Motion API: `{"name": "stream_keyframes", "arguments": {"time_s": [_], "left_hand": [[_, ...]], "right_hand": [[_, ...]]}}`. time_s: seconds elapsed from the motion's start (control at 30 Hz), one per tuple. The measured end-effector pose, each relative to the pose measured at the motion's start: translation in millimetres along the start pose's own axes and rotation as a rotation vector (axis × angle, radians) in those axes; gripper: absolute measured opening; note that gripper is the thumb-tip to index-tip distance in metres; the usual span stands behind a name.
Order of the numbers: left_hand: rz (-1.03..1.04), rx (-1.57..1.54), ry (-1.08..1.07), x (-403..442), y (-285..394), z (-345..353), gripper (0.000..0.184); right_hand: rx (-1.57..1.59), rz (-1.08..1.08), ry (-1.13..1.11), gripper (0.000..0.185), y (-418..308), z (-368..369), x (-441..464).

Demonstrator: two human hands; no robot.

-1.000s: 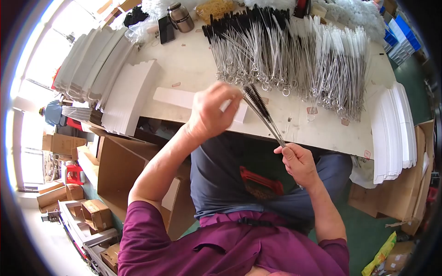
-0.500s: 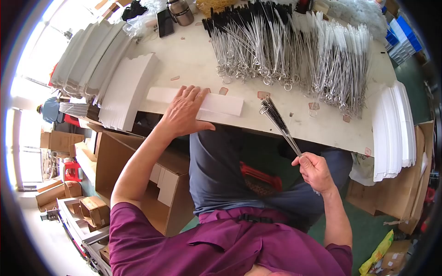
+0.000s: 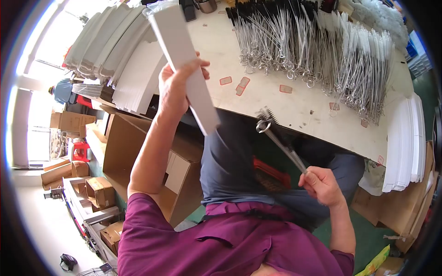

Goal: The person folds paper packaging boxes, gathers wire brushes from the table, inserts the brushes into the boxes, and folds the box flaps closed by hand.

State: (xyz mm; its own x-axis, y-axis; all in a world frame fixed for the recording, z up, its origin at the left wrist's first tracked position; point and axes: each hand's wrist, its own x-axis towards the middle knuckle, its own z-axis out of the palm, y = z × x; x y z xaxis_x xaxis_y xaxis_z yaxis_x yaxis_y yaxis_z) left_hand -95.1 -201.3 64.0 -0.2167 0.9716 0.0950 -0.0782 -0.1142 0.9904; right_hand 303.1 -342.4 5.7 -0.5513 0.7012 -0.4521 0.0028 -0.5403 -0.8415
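Observation:
My left hand (image 3: 177, 87) grips a long white cardboard box (image 3: 186, 60) around its middle. The box is raised off the table and slants from upper left to lower right, its lower end over my lap. In my right hand (image 3: 322, 185) is a small bunch of wire cleaning brushes (image 3: 285, 149), held at one end. Black bristles and metal ring loops show at the bunch's far end, which points up and left near the table's front edge. The bristles are slightly blurred. How many brushes are in the bunch I cannot tell.
Rows of black-bristled brushes (image 3: 276, 41) and white-bristled brushes (image 3: 359, 64) lie across the back of the table (image 3: 262, 103). White card stacks stand at left (image 3: 133, 87) and right (image 3: 405, 142). An open carton (image 3: 126, 147) sits below my left arm.
My left hand, flat on the white box on the table before, has now grasped it and lifted it, tilting it steeply. My right hand still holds the brushes, slightly lower.

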Motion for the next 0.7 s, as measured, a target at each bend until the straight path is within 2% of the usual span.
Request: {"name": "stream_keyframes", "arguments": {"time_s": [0.07,0.13,0.2,0.27,0.43,0.57,0.63,0.7], "left_hand": [[-0.069,-0.17,0.005,12.6,11.3,-1.6,0.04],[-0.059,-0.186,-0.011,23.8,20.1,-1.3,0.041],[-0.043,-0.452,0.044,29.6,22.8,0.9,0.041],[-0.044,-0.469,0.037,28.7,13.8,4.3,0.041],[-0.134,-0.647,0.176,23.8,-10.3,6.9,0.036],[-0.134,-0.707,0.145,18.5,-15.9,6.1,0.036],[-0.107,-0.718,0.105,17.5,-17.0,4.1,0.036],[-0.123,-0.752,0.08,17.4,-22.9,0.5,0.036]], "right_hand": [[-0.006,0.031,-0.038,0.034,0.3,5.5,0.1],[0.006,0.071,-0.112,0.034,3.2,6.1,2.5],[0.023,0.078,-0.119,0.034,8.6,5.6,5.2],[0.042,0.084,-0.12,0.034,10.8,6.4,5.8],[-0.044,0.105,-0.101,0.035,10.3,7.1,2.4],[-0.014,0.147,-0.114,0.036,14.6,2.4,4.4],[0.15,0.164,-0.129,0.037,21.2,-3.0,6.3],[0.113,0.19,-0.124,0.037,23.4,-6.0,9.1]]}}
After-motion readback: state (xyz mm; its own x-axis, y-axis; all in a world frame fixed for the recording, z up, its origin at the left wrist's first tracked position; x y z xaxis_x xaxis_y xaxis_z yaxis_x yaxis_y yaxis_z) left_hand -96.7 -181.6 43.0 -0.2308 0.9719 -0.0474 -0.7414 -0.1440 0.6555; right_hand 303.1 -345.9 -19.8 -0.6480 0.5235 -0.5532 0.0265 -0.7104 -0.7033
